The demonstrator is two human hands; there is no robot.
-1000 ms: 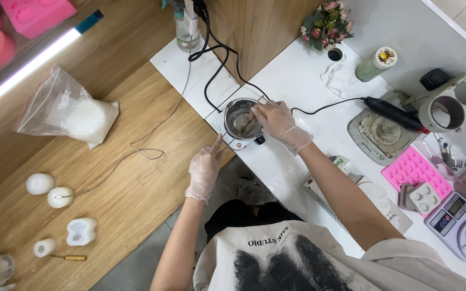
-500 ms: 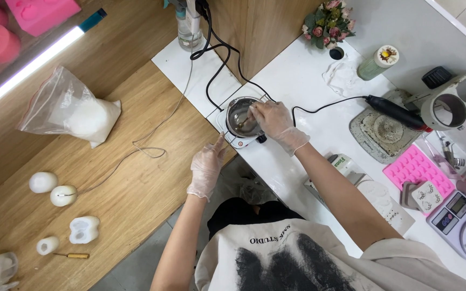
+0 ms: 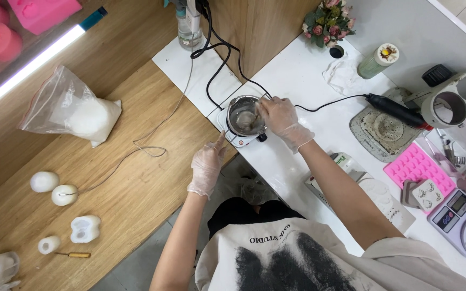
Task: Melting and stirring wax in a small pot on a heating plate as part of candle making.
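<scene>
A small metal pot (image 3: 242,114) sits on a white hot plate (image 3: 234,139) at the join of the wooden and white tables. My right hand (image 3: 279,117), in a clear glove, is over the pot's right rim and grips a thin stirring stick (image 3: 254,119) that dips into the liquid. My left hand (image 3: 207,164), also gloved, rests at the wooden table's edge below the hot plate, one finger pointing up and touching its front corner.
A black cable (image 3: 219,59) runs from the hot plate to the back. A bag of white flakes (image 3: 76,113) and white candles (image 3: 55,188) lie left. A rotary tool (image 3: 397,111), pink mould (image 3: 416,168), scale (image 3: 462,215) and flowers (image 3: 327,19) are right.
My right hand has shifted slightly right and up across the pot, moving the stick inside it. My left hand has stayed in place.
</scene>
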